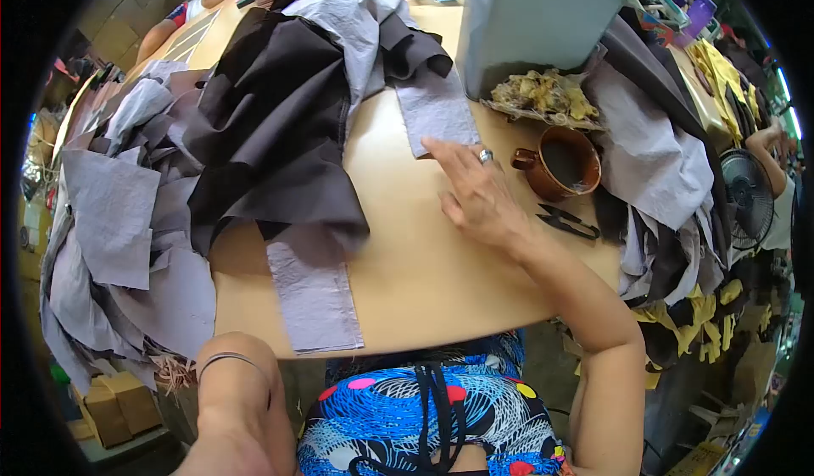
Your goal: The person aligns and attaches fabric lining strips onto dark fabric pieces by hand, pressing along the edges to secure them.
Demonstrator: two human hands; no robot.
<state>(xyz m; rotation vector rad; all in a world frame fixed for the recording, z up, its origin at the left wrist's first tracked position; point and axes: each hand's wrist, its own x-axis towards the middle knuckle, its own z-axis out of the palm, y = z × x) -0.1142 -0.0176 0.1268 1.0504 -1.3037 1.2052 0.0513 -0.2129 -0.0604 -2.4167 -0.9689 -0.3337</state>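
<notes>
Listing hazards first, clock-face taken from my right hand [483,192], with twelve straight ahead of me.

Item: brown mug [560,162], between two and three o'clock, dark inside (a drink, by the look of it). Its handle sits close to my knuckles; a sideways sweep could knock it and stain the cloth.

Item: black snips [568,222], four o'clock, just beside my wrist. Drawing the arm back carelessly could nick skin or drag them along.

Item: tray of yellowish crumbly pieces [547,103], one o'clock, against the grey bin [538,31]. A tug on nearby fabric might tip it or scatter crumbs.

Item: dark cloth [275,124], between nine and ten o'clock, loosely folded on the tabletop [407,281], its near corner blurred. One pale grey strip [314,289], eight o'clock, lies partly under it and reaches the near edge; its own weight, or a brush from my body, could pull it askew.

Grip, right: fingers apart, slightly bent, clamped on nothing; the index fingertip meets the near corner of a second grey strip [437,116], eleven o'clock. Such light contact could let it slip.

Grip, left: left wrist [231,370] banded, seven o'clock; fingers hidden, so whether they hold anything I cannot tell.
</notes>
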